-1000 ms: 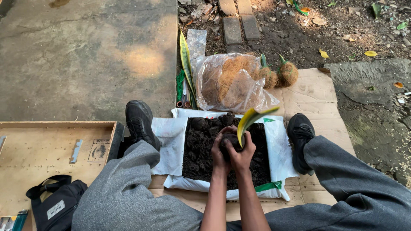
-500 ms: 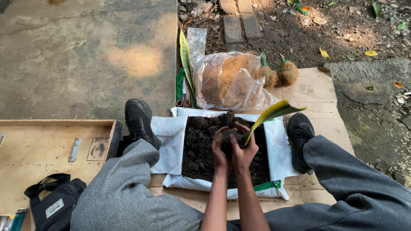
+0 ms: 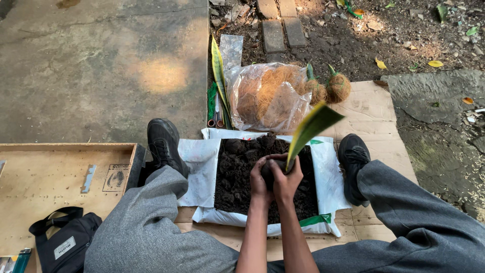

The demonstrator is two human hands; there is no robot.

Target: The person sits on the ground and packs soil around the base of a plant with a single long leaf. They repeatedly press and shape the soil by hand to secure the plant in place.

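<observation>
My left hand (image 3: 259,178) and my right hand (image 3: 289,180) are cupped together around a dark ball of soil (image 3: 271,169). A long yellow-green leaf (image 3: 310,129) rises out of that ball and leans to the right. The hands hover over an open white sack (image 3: 202,163) filled with dark soil (image 3: 233,178), lying between my two black shoes. The ball is mostly hidden by my fingers.
A clear plastic bag of brown coconut fibre (image 3: 267,95) lies beyond the sack, with two fibre-wrapped plant balls (image 3: 337,87) beside it. A loose leaf and scissors (image 3: 218,103) lie to its left. A wooden board (image 3: 45,179) and a black pouch (image 3: 64,244) sit at the left.
The hands have pressed and turned the soil ball, and the leaf has swung from upright to leaning right and now stands higher over the sack.
</observation>
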